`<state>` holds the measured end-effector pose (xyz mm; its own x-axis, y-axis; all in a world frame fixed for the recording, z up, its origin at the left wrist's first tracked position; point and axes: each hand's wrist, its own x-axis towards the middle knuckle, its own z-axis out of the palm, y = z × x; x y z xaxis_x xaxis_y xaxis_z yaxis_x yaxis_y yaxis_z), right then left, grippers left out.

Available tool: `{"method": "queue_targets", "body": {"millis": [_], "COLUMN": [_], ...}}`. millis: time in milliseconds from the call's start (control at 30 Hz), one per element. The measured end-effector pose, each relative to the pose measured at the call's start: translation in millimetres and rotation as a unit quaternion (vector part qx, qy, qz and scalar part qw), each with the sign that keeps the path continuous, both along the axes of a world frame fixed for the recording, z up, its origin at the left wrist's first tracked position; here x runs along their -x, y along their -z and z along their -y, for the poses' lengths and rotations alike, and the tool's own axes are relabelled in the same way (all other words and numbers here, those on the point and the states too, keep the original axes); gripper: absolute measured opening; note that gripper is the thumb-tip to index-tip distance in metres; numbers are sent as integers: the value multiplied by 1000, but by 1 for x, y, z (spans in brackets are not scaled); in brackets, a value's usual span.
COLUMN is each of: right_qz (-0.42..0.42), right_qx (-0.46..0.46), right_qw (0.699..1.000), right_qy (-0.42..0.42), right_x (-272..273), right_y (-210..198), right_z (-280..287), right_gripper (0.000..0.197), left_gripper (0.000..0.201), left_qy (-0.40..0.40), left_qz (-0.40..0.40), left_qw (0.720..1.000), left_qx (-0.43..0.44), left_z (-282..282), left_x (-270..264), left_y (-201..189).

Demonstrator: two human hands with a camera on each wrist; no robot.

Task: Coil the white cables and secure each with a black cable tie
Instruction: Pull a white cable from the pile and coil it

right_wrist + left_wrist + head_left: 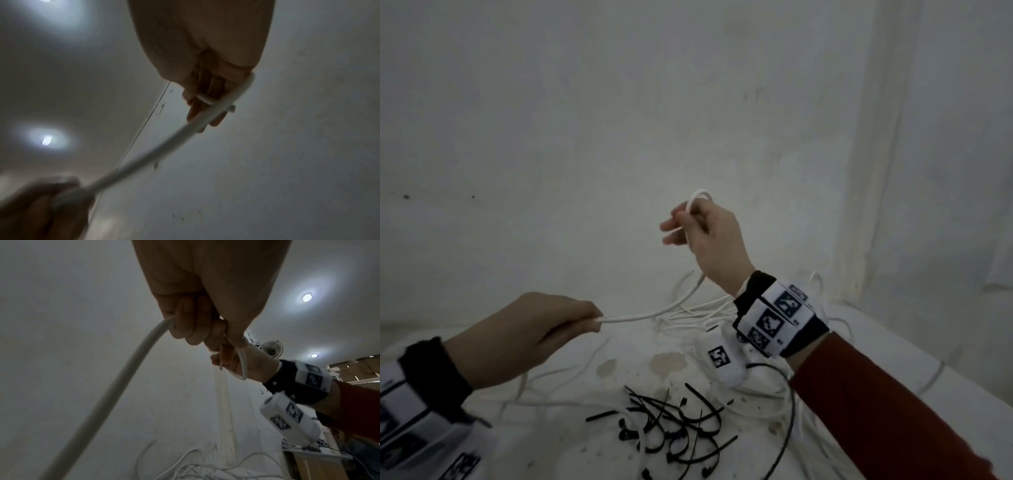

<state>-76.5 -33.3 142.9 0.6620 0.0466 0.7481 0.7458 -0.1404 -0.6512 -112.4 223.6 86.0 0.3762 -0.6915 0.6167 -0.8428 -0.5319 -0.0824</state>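
Your bench [914, 349] runs up against the wall [585, 120] at the back, and its right edge falls away just past your right forearm. Both hands are raised above it, in front of the bare wall.

Your right hand [714, 240] is the higher one. Its thumb and forefinger pinch a small loop of the white cable [674, 305] that arches over the top of the hand, while the other fingers [671, 226] point loosely left, slightly spread. From the right wrist view the cable [207, 118] crosses those fingers and runs down to your other hand.

Your left hand [541, 329] sits lower and to the left, fingers curled tight round the same cable; the left wrist view shows it [131, 363] leaving the fist [193, 318] and trailing down.

Between the hands the cable sags in a shallow curve over a loose tangle of white cables [709, 311] lying at the back of the bench. The black cable ties [674, 431] lie in a scattered heap at the near edge, below your right forearm.
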Motion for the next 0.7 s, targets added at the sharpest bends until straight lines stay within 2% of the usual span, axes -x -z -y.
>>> {"method": "queue_targets", "body": {"millis": [67, 133, 200, 233, 333, 500, 633, 700], "right_qz": [28, 46, 45, 34, -23, -65, -112, -154], "right_qx": [191, 373, 479, 499, 489, 404, 244, 130], "right_qw": [980, 925, 875, 865, 871, 906, 934, 930], "right_qy": [40, 54, 50, 37, -22, -104, -238, -306], "right_x": [4, 11, 18, 21, 31, 42, 42, 38], "right_y": [6, 10, 12, 12, 12, 18, 23, 21], "right_z": [-3, -6, -9, -10, -16, -28, -40, -42], "right_gripper": [17, 15, 14, 14, 16, 51, 43, 38], "left_gripper": [34, 38, 43, 45, 54, 45, 29, 25], "left_qy": [2, -8, -24, -34, -63, -100, -127, -126], "left_qz": [14, 35, 48, 54, 72, 71, -1, -60], "left_qw": [1000, 999, 999, 998, 995, 992, 988, 982], "left_qx": [-3, -6, 0, 5, 19, 41, 89, 129], "left_z": [-8, -17, -27, -32, -43, -48, -44, -42], "left_x": [6, 8, 8, 7, 5, -1, -5, -5], "left_y": [-11, -20, -29, -34, -46, -61, -58, -54]}}
